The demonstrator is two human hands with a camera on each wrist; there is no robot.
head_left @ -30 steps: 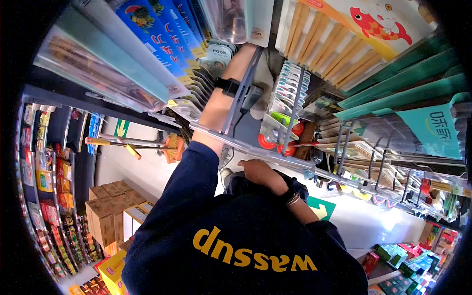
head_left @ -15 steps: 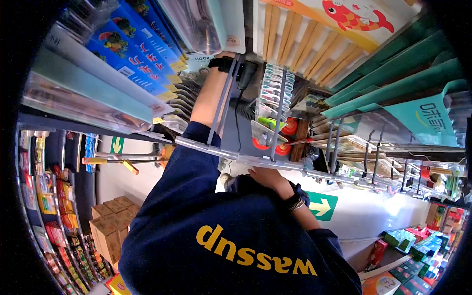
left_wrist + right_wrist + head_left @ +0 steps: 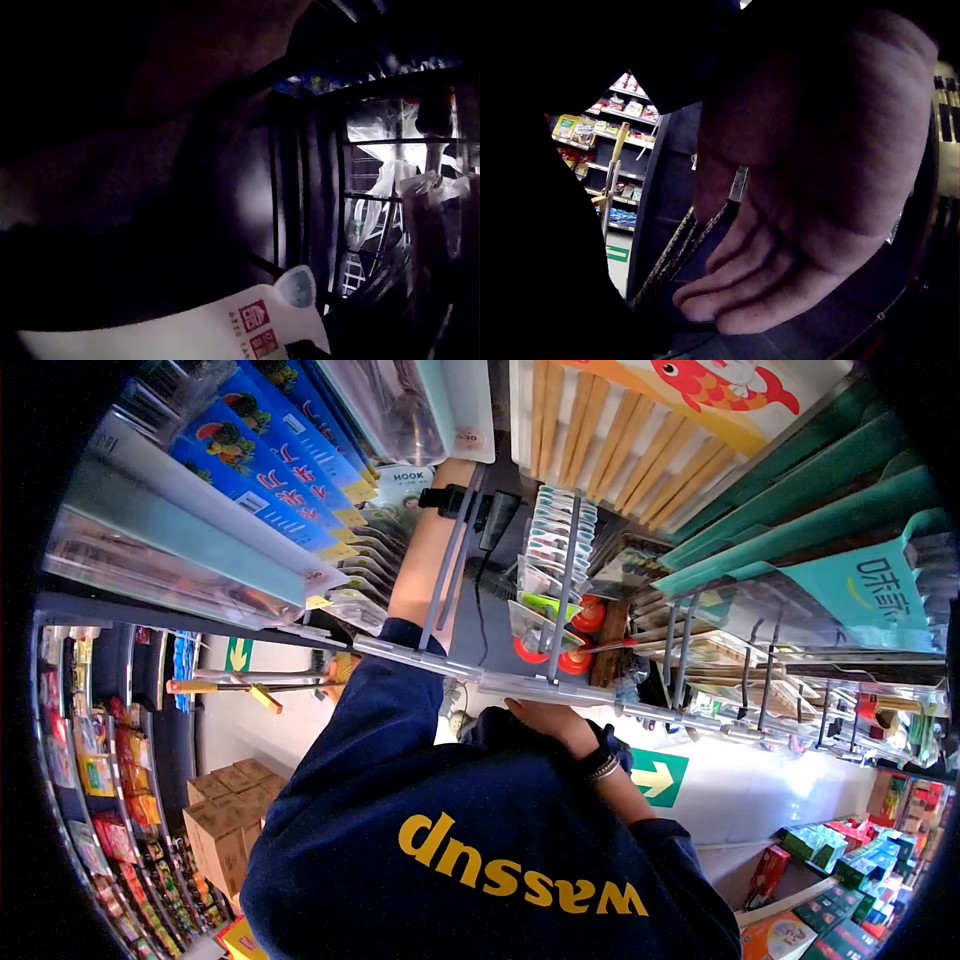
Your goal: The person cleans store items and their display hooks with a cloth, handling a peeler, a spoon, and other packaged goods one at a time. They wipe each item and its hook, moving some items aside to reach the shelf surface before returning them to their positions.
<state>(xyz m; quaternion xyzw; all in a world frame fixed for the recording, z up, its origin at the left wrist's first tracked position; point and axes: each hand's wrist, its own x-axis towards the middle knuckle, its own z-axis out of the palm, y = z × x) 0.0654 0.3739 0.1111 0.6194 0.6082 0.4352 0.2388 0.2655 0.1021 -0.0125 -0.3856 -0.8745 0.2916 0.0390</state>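
My left forearm (image 3: 425, 565) reaches between wire hooks into the hanging goods in the head view, its wristband (image 3: 447, 500) beside the cards marked HOOK (image 3: 408, 480). Packs hide the hand beyond the wrist. The left wrist view is very dark; a white card (image 3: 187, 330) with red marks crosses its bottom, and I cannot tell what the fingers do. My right hand (image 3: 545, 722) is low in front of my body, below the clear shelf rail (image 3: 500, 685). In the right wrist view that hand (image 3: 810, 180) hangs with loosely bent fingers and holds nothing.
Blue packs (image 3: 235, 455) hang on the left, a pack of wooden chopsticks (image 3: 620, 445) and green packs (image 3: 800, 510) on the right. Small carded goods (image 3: 560, 535) hang between. Cardboard boxes (image 3: 225, 820) stand lower left, near another shelf (image 3: 120, 760).
My left arm has gone further in among the hanging packs, and its hand has passed out of sight. Less of my right hand shows beneath the rail. The head view has shifted.
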